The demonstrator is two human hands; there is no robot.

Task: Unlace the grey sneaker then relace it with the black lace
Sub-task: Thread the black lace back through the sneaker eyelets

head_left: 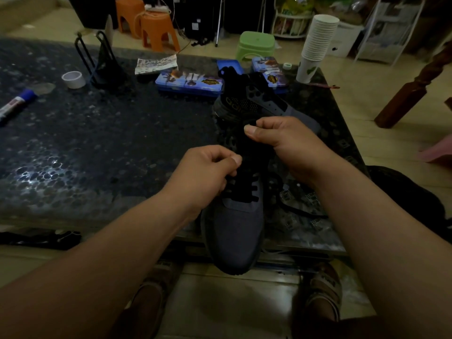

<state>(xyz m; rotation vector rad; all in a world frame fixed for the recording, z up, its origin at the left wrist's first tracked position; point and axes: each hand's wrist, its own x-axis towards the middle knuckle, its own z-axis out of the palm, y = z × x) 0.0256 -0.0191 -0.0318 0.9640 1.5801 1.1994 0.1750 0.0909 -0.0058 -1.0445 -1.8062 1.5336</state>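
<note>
Left hand (208, 172): fingers curled, thumb pinching the black lace (244, 192) against the index finger.
Right hand (281, 140): just beyond the left, curled, pinching the lace higher up.
Grey sneaker (234, 231): beneath both hands, toe overhanging the table (97, 143) edge.

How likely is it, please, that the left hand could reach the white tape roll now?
Probably yes: bare table lies between left hand and tape roll, though it pinches the black lace.
</note>
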